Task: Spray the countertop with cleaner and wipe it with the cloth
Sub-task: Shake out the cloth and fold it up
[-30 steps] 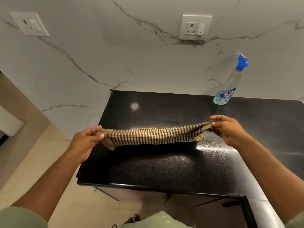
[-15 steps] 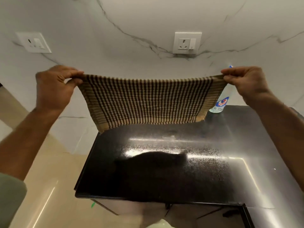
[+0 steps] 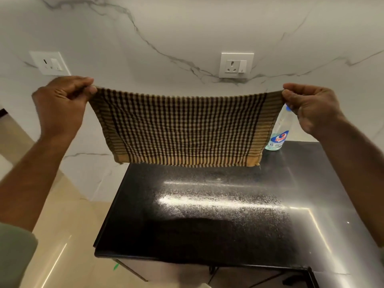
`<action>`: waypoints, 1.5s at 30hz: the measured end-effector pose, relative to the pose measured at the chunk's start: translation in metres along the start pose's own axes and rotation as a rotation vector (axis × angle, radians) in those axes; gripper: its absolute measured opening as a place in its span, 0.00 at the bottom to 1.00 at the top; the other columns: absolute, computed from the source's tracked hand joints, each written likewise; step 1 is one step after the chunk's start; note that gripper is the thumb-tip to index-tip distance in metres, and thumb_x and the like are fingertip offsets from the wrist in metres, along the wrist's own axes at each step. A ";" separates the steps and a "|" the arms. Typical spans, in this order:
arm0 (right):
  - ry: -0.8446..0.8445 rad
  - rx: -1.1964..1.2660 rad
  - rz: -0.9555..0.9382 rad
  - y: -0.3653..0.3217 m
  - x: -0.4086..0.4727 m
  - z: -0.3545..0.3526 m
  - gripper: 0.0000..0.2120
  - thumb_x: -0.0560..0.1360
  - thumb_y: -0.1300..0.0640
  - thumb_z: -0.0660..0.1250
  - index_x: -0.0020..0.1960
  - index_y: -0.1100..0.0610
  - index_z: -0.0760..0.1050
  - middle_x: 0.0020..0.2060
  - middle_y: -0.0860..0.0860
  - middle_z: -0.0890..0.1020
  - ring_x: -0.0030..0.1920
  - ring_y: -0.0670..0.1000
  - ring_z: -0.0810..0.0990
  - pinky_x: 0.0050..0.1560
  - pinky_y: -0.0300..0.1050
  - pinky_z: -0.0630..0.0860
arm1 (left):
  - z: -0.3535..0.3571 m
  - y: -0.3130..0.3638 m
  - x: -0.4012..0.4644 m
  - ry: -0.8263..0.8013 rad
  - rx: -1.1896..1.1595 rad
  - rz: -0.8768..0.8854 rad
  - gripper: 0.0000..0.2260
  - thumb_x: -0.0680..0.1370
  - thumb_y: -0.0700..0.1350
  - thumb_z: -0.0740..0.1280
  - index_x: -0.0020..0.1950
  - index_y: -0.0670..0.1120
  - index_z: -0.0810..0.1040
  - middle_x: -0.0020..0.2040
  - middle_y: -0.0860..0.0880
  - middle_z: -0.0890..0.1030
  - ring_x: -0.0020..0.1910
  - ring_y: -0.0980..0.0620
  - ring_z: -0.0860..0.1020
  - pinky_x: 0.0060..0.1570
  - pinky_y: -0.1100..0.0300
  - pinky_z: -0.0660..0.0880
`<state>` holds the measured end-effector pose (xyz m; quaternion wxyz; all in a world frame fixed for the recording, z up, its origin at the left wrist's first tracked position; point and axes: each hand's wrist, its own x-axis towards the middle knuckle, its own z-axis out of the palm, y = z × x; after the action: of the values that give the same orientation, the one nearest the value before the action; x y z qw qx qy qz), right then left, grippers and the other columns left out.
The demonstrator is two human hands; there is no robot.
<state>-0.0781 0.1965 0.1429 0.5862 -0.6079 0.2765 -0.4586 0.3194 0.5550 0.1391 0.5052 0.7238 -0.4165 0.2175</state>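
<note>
1. A green sleeve (image 3: 14, 252) is showing at the near left edge, with pale floor tiles (image 3: 68, 225) lying below the left forearm.
2. The black worktop (image 3: 145, 231) is shining under a wide patch of fine droplets across its middle.
3. The left hand (image 3: 60, 104) is pinching the cloth's upper left corner between curled fingers and thumb.
4. The right hand (image 3: 311, 109) is gripping the upper right corner the same way, fingers clenched on the fabric.
5. The cloth (image 3: 182, 129), checked tan and dark brown, is hanging stretched flat between both hands, well above the worktop and touching nothing else.
6. The spray bottle (image 3: 278, 134) is standing upright at the far right of the worktop, partly hidden behind the cloth and the right hand.
7. Two white sockets (image 3: 235, 65) are sitting on the marble wall (image 3: 187, 23) beyond.
</note>
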 end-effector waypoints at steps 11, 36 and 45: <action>0.125 -0.631 -0.453 0.003 -0.010 0.009 0.13 0.78 0.61 0.71 0.62 0.56 0.83 0.53 0.49 0.85 0.51 0.41 0.82 0.57 0.32 0.76 | -0.009 0.001 -0.009 -0.075 0.189 0.114 0.25 0.82 0.61 0.61 0.69 0.45 0.80 0.61 0.62 0.78 0.60 0.57 0.76 0.68 0.65 0.70; 0.252 -0.098 0.041 0.024 -0.008 0.042 0.06 0.79 0.60 0.63 0.50 0.55 0.79 0.42 0.52 0.82 0.46 0.52 0.80 0.50 0.53 0.78 | 0.040 0.031 -0.017 0.035 -0.548 -0.712 0.07 0.79 0.42 0.68 0.44 0.50 0.84 0.42 0.50 0.85 0.46 0.51 0.82 0.50 0.52 0.80; 0.392 -0.192 0.126 0.042 -0.005 0.046 0.06 0.77 0.58 0.70 0.51 0.58 0.84 0.42 0.54 0.84 0.42 0.52 0.83 0.51 0.51 0.84 | 0.050 0.038 -0.018 0.005 -0.628 -1.042 0.06 0.75 0.43 0.77 0.44 0.44 0.81 0.43 0.44 0.85 0.37 0.49 0.84 0.41 0.53 0.83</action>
<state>-0.0316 0.2153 0.1062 0.4883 -0.5415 0.4650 -0.5021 0.2730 0.5107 0.1270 0.7357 0.6482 -0.0506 -0.1898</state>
